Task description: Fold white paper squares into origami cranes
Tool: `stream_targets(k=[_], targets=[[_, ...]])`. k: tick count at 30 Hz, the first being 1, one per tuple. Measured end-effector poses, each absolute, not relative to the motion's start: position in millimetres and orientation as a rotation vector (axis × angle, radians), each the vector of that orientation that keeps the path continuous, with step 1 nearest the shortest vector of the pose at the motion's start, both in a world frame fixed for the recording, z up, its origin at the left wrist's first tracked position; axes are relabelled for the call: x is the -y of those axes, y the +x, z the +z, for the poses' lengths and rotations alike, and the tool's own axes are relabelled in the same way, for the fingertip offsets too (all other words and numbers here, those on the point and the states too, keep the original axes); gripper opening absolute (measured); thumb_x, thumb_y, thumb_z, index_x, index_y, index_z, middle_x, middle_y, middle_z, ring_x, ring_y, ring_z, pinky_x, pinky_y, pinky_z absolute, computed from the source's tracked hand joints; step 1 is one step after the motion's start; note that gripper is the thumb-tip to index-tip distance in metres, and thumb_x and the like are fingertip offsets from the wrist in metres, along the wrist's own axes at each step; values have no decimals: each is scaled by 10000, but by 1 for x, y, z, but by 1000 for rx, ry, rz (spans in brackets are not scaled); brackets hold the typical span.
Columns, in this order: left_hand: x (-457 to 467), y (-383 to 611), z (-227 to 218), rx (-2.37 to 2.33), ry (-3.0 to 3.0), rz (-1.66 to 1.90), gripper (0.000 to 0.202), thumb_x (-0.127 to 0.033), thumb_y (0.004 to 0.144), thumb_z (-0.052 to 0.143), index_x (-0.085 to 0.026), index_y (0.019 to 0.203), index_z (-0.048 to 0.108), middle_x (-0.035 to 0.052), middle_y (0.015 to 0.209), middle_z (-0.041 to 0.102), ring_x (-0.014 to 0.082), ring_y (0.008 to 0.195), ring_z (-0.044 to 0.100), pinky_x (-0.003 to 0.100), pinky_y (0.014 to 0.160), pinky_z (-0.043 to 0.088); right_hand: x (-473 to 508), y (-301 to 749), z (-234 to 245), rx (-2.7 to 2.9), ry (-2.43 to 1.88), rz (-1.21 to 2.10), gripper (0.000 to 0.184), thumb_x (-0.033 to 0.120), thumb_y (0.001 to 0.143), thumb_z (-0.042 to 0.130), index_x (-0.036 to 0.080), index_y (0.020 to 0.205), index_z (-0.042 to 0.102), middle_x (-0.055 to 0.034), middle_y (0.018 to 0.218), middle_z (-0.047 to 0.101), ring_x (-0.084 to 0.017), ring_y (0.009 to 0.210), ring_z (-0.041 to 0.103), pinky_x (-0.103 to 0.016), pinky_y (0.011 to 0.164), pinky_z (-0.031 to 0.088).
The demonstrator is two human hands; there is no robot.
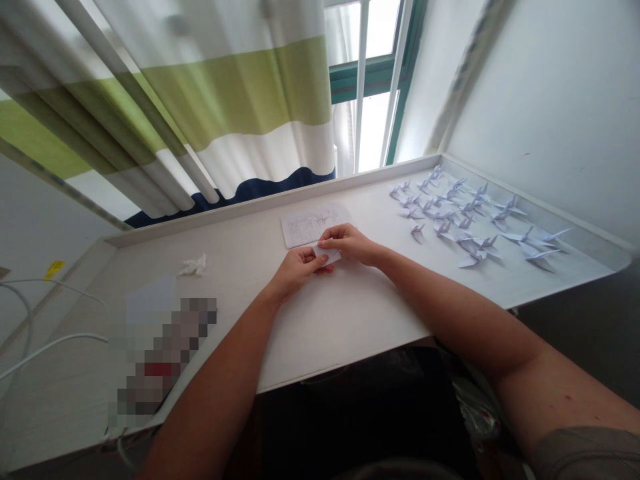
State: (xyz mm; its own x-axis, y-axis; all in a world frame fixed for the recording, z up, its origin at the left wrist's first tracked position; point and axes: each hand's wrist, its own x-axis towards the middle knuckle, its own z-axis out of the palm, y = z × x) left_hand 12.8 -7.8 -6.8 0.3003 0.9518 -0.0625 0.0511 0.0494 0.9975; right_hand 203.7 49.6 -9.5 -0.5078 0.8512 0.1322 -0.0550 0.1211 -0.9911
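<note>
A small folded piece of white paper (327, 254) is pinched between both hands above the middle of the desk. My left hand (299, 268) grips its left side, with the thumb on top and the fingers partly underneath. From the upper right, my right hand (347, 243) closes thumb and fingers on its edge. Just behind the hands lies a stack of printed paper sheets (305, 229). Several folded white paper cranes (443, 212) stand in a cluster to the right of my right hand.
On the left of the white desk (240, 267) sit a crumpled white tissue (194, 265) and a blurred-out object (165, 363). White cables (55, 343) run in at the left edge. A raised rim borders the desk's back, before a curtain (240, 93) and barred window.
</note>
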Motion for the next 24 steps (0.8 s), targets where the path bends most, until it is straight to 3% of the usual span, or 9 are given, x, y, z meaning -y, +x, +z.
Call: stream_targets(k=[5,9,13,15,18,21,24], targets=[[4,11,-9,-1024,1301,983,445,-539,737,932,-160,900,765,79,835,797,209,803,766,308,745,557,-53,209,-10,1670,-755,1386,324,474,812,819,155,815,764,-14,776,708,-138,730,586,-293,719,436],[2,9,-10,-1113,1353,1075,463,-588,757,902,-160,849,750,50,679,751,167,638,698,281,636,493,-55,209,-10,1704,-798,1241,392,544,822,813,156,860,769,-41,839,743,-169,783,630,-320,758,480],[-1,7,-12,-1204,1349,1115,513,-634,736,900,-161,892,775,46,637,742,174,555,688,285,565,465,-55,210,-11,1877,-791,963,321,492,889,779,203,1025,812,-76,1018,770,-232,975,688,-398,899,529],[-1,8,-11,-1193,1318,1154,527,-618,719,916,-159,945,790,62,711,778,195,602,734,293,587,500,-54,211,-11,1951,-757,792,261,441,920,772,257,1095,831,-92,1150,744,-270,1155,662,-458,1022,508],[1,9,-7,-1121,1240,1266,483,-505,694,955,-154,985,797,81,838,815,227,752,796,319,714,572,-54,213,-13,2001,-749,661,149,379,945,768,305,1042,854,-91,1263,701,-299,1295,606,-539,1158,432],[2,9,-1,-1052,1096,1321,398,-396,716,934,-140,988,794,85,891,821,240,885,813,360,867,599,-55,213,-15,2030,-765,588,108,320,960,754,312,998,855,-85,1302,687,-319,1317,584,-589,1183,404],[1,10,2,-1016,971,1345,347,-360,731,922,-131,951,780,72,897,813,206,855,801,367,912,606,-53,211,-15,2035,-750,486,83,294,940,780,307,977,853,-91,1336,667,-333,1337,544,-584,1170,425]])
